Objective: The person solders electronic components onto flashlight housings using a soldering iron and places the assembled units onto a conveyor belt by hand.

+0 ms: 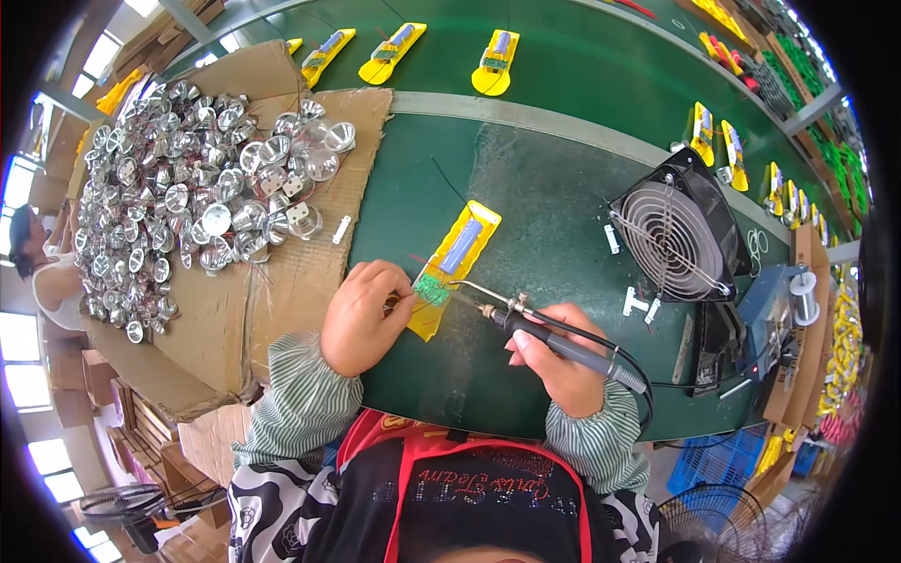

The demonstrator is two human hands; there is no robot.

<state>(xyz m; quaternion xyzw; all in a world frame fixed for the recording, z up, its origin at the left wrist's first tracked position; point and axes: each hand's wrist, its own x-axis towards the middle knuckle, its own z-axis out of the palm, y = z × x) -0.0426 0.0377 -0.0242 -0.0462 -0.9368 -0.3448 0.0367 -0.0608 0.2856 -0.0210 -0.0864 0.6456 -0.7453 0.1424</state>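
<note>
Head view: Your right hand (569, 364) wraps around a grey soldering iron (574, 351), just to the right of the yellow casing (425, 325) that lies slanted on the green table (405, 183). Your left hand (364, 317) is at the casing's left edge, thumb and fingers drawn together; you cover most of what lies between them, so what you pinch cannot be told.

Within the casing sit a green circuit board (433, 290), between your hands, and a blue battery (462, 246) toward the far end. The iron's bent metal tube (474, 285) reaches over the board; whether it touches cannot be told. A dark wire (450, 179) runs out past the casing's far end.

Left of the casing, a heap of shiny lamp cups (178, 192) covers much of a cardboard sheet (314, 263). To its right lie white plastic pieces (634, 301), then a black fan (669, 230) with a metal guard and a spool of wire (803, 298). Beyond the casing, more yellow casings (492, 81) line a green belt (572, 61). Far to its left, another person (58, 286) is visible near the windows.
</note>
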